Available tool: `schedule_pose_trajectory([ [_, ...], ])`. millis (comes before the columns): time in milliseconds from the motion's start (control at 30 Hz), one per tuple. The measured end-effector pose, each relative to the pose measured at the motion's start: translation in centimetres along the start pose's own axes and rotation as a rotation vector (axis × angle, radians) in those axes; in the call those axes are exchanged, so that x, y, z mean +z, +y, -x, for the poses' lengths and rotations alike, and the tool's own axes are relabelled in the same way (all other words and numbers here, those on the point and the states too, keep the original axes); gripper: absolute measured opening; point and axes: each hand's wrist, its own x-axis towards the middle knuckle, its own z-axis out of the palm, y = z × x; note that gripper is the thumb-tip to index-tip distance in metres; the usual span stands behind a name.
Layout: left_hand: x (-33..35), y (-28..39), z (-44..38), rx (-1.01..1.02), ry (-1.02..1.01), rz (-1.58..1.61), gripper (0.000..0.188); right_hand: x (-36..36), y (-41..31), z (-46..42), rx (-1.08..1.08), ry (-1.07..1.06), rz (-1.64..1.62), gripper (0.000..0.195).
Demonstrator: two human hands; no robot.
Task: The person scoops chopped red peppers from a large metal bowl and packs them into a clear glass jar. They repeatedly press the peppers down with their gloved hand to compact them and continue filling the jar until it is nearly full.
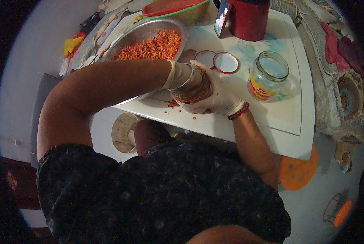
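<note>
My right hand (224, 96), in a pale glove with a dark red bead bracelet at the wrist, grips a glass jar (192, 93) smeared inside with red chopped food. My left hand (185, 75), also gloved, reaches in from the left at the jar's mouth. It appears to be inside the jar, and its fingers are hidden. Behind my left forearm, a metal basin (130, 38) holds a heap of chopped red and orange food (153, 47). Red crumbs (173, 104) lie on the table below the jar. Two white lids with red rims, one in front (226, 63), lie beyond my hands.
A second open glass jar (269, 76) with a yellow and red label stands at the right of the white table (279, 122). Farther back are a red container (249, 19), a phone (222, 19) leaning on it and a red-and-green basket (176, 12). A bucket (124, 134) stands on the floor.
</note>
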Motion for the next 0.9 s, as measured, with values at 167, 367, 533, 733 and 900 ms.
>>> schedule_pose_trajectory([
  [167, 0.0, 0.2, -0.5, -0.026, -0.010, -0.017, 0.029, 0.4, 0.4, 0.0, -0.072, 0.052, 0.021, 0.106],
  [367, 0.0, 0.5, -0.4, -0.037, 0.004, -0.030, 0.028, 1.2, -0.1, 0.3, -0.097, 0.137, 0.100, 0.105],
  [533, -0.3, 0.7, -0.4, -0.041, 0.008, -0.053, 0.028, 0.5, -1.4, 0.4, -0.019, 0.097, 0.195, 0.109],
  [733, -0.6, 1.3, 0.1, -0.039, 0.026, -0.093, 0.028, -0.5, -0.1, 0.5, -0.156, -0.020, -0.039, 0.123],
  [900, -1.1, 2.1, 2.0, -0.036, 0.040, -0.087, 0.028, 0.3, -2.0, 1.1, -0.021, -0.040, -0.266, 0.121],
])
